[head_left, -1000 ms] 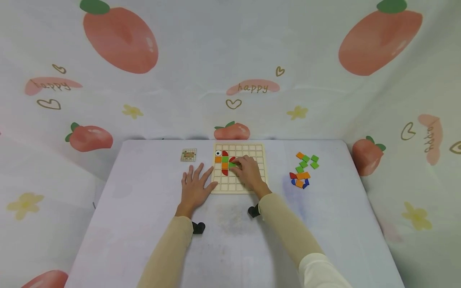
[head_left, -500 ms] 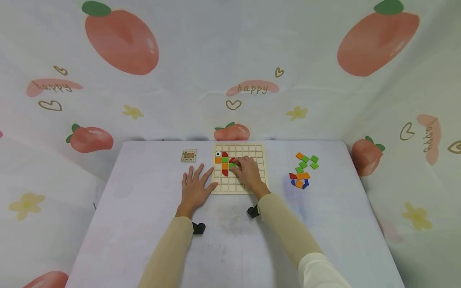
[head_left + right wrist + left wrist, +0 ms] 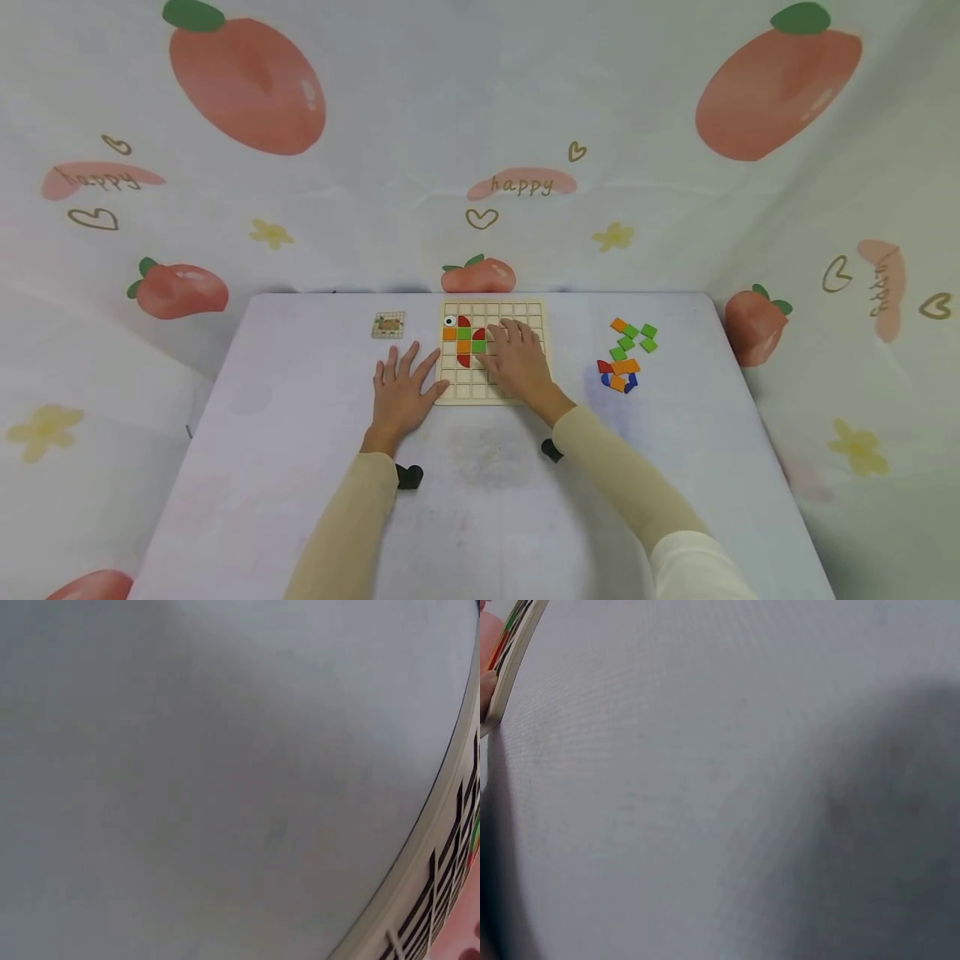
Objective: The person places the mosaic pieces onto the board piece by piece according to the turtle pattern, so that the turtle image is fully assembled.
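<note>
On the table lies a pale wooden grid board [image 3: 461,389], its left part filled with flat tiles. They include a white eye tile [image 3: 450,321], an orange square [image 3: 450,333], a green square [image 3: 478,347] and a red quarter-round tile [image 3: 479,334]. My right hand [image 3: 519,362] hovers close over the middle of the board, fingers loosely extended beside the green and red tiles, pinching nothing. Spread flat, my left hand [image 3: 399,402] rests on the table with its thumb at the board's left edge. Both wrist views show mostly tabletop, with a board edge [image 3: 427,859] at the right wrist view's side.
Loose green tiles [image 3: 627,342], orange tiles [image 3: 626,367], a red tile [image 3: 604,367] and blue tiles [image 3: 630,383] lie to the board's right. A small printed pattern card [image 3: 388,325] sits at its left. A patterned cloth wall [image 3: 360,250] rises behind the table.
My right hand has let go of the green tile beside the red one, its fingers opening and shifting slightly right. The tile stays on the board. My left hand has stayed in place.
</note>
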Demonstrator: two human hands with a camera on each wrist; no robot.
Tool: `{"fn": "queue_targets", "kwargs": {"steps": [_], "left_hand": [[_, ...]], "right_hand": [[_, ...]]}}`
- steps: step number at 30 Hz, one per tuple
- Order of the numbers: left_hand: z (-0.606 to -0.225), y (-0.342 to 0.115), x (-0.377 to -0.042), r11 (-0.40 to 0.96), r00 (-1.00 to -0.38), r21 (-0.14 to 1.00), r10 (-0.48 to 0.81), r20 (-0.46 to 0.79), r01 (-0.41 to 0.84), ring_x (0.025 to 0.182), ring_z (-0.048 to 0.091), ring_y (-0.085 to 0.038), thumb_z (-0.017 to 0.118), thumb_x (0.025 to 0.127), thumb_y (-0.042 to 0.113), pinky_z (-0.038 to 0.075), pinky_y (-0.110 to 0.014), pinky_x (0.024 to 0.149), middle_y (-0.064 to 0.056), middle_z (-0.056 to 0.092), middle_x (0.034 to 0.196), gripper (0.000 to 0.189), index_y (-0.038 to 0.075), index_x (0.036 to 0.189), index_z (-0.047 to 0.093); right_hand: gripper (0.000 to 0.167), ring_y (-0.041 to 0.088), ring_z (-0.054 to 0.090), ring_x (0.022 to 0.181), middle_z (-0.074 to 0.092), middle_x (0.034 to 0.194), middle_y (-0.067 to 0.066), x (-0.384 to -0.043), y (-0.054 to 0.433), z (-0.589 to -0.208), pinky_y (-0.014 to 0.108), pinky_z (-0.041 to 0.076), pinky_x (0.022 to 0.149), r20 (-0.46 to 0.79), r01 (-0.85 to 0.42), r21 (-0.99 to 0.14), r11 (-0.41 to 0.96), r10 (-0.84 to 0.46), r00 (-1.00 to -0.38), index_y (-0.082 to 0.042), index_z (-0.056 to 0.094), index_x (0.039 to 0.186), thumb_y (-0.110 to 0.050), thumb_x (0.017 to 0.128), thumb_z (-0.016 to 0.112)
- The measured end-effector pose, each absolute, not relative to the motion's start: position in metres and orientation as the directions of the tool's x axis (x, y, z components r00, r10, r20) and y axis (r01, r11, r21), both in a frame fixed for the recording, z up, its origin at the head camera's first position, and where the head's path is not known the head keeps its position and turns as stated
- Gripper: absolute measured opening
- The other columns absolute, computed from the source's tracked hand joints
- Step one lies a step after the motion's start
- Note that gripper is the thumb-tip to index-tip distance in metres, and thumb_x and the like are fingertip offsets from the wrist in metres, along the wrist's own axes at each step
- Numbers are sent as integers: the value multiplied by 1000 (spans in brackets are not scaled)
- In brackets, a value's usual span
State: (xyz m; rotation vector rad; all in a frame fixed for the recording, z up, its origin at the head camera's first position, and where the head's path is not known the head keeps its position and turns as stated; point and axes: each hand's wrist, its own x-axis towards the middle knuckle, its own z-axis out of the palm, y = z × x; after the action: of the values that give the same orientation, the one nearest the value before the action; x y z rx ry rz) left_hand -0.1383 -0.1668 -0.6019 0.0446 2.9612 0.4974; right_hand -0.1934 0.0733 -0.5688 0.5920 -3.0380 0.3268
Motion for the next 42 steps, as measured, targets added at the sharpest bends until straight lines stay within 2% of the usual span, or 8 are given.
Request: {"fn": "queue_targets", "kwargs": {"steps": [2, 5, 8, 23, 35, 42], "left_hand": [[-602, -167, -138, 945, -990, 326, 51, -128, 6, 161, -2, -40, 39, 97, 73, 2, -66, 127, -2, 14, 173, 69, 44, 159, 28], [-602, -168, -138, 943, -991, 334, 51, -125, 6, 161, -2, -40, 40, 97, 73, 2, -66, 126, -2, 14, 173, 69, 44, 159, 29], [-603, -169, -137, 942, -991, 337, 47, -123, 3, 161, -2, -40, 41, 97, 73, 2, -65, 126, -2, 14, 173, 70, 43, 159, 29], [-602, -170, -136, 943, -988, 332, 50, -143, -1, 161, -4, -39, 39, 97, 74, 0, -65, 127, -1, 12, 174, 70, 44, 160, 27], [-601, -168, -138, 943, -989, 332, 53, -135, 6, 161, -4, -39, 39, 97, 74, 1, -65, 127, -1, 12, 174, 71, 44, 160, 27], [-600, -167, -138, 943, -989, 333, 56, -136, 8, 161, -3, -39, 39, 97, 74, 1, -65, 127, -1, 13, 174, 70, 45, 160, 27]], "right_hand": [[73, 39, 26, 154, 30, 166, 13, -193, 77, -570, 58, 23, 126, 20, -354, -197, 914, -358, -934, -17, 34, 158, -62, 102, 44], [83, 41, 5, 160, 10, 173, 11, -191, 85, -572, 65, 5, 128, -56, -322, -202, 925, -340, -939, -20, 21, 164, -69, 99, 40], [89, 42, -6, 160, -2, 174, 10, -190, 94, -576, 67, -3, 126, -109, -301, -205, 931, -327, -939, -23, 12, 166, -73, 97, 37], [90, 45, -3, 160, -1, 174, 16, -206, 155, -578, 69, -7, 124, -129, -240, -173, 955, -264, -956, -20, 13, 165, -72, 97, 38], [86, 51, 0, 158, 1, 171, 25, -216, 205, -570, 73, -5, 122, -178, -145, -176, 974, -177, -968, -13, 13, 165, -67, 101, 35], [86, 53, -1, 156, 2, 170, 28, -222, 237, -570, 75, -9, 120, -193, -91, -222, 971, -135, -972, -9, 13, 164, -64, 103, 36]]}}
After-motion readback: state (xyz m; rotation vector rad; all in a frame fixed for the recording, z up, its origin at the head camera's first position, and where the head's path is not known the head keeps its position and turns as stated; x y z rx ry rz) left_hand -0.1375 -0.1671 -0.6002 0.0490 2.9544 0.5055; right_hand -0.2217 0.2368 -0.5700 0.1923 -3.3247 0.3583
